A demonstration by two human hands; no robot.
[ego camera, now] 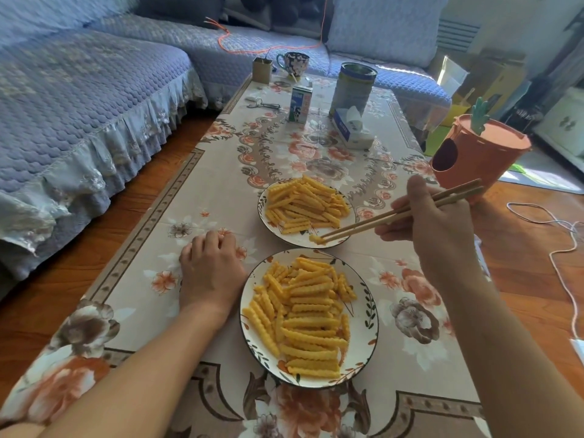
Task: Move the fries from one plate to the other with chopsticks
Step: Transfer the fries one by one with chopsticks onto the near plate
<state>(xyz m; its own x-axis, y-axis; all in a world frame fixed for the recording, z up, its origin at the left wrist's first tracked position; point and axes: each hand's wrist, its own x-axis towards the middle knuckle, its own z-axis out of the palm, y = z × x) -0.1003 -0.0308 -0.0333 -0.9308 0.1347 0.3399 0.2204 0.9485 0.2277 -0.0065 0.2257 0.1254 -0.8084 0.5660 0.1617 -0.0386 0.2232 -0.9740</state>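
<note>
Two chopsticks (401, 213) are gripped by the right hand (439, 229), tips pinching a crinkle fry (316, 239) at mid-frame; the left hand (210, 273) is rested loosely on the counter (202, 197).

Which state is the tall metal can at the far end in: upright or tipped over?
Upright. The metal can stands on its base on the table, its round open top facing up, beside the tissue pack.

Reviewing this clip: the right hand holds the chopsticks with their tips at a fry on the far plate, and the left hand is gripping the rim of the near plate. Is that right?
Not quite. The head view shows the left hand resting on the tablecloth beside the near plate, not gripping its rim. The rest holds: the right hand holds the chopsticks, tips at a fry on the far plate.
</note>
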